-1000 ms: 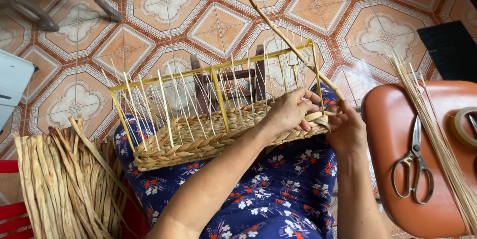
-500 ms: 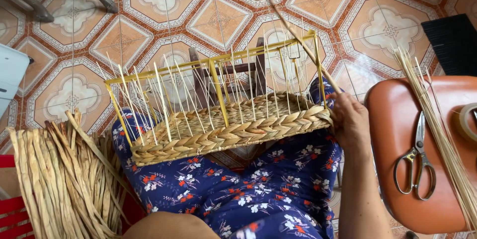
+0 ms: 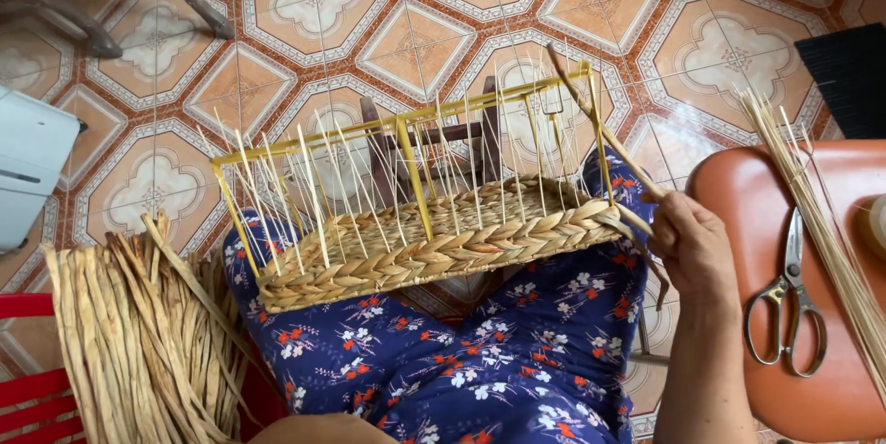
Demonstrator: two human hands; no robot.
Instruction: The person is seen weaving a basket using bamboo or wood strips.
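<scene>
Weaving left to right, we keep spare straw (image 3: 138,342) bundled at lower left, close at hand. Our basket (image 3: 434,246) rests across the lap at centre frame, its thin stakes upright inside a yellow frame (image 3: 415,121). Only a bit of left forearm shows at the bottom edge; that hand is out of view. Our right hand (image 3: 688,241) grips the strand (image 3: 600,126) at the basket's right corner; best kept taut and snug against the braid. Scissors (image 3: 786,301) lie on the orange stool (image 3: 738,370).

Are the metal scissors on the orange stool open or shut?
Shut: the metal scissors lie flat on the orange stool, blades together, pointing away.
</scene>
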